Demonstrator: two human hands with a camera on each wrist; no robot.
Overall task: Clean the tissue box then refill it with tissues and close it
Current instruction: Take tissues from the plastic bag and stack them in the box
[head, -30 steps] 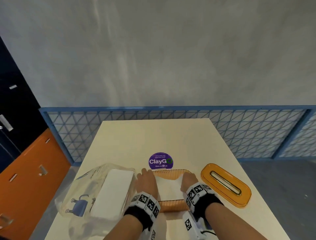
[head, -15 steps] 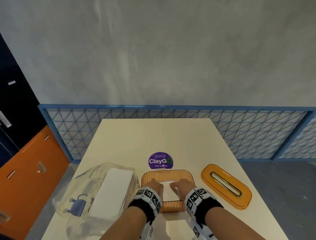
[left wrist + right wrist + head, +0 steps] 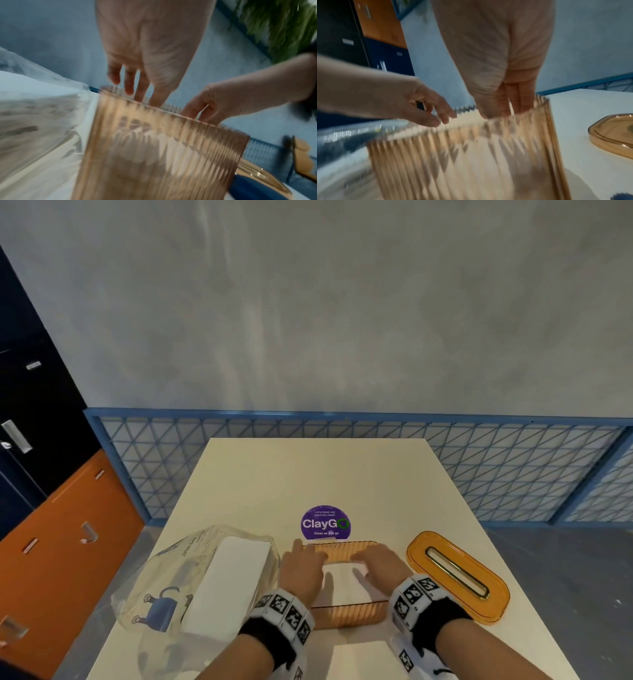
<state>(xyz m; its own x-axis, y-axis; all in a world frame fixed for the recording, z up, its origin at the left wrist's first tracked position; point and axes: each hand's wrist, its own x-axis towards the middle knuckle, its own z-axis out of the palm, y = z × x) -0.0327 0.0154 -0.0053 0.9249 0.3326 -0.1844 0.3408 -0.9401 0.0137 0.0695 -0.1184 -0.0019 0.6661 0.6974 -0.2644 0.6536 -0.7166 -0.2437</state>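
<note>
Head view: the ribbed amber translucent tissue box stands open on the cream tabletop, white tissues inside. Left hand and right hand reach into it, grip released, fingers extended. The amber slotted lid lies just right; a clear plastic tissue pack lies left.
Left wrist view: left hand fingers straight, tips inside the box rim.
Right wrist view: right hand fingers straight at the rim; blurred.
</note>
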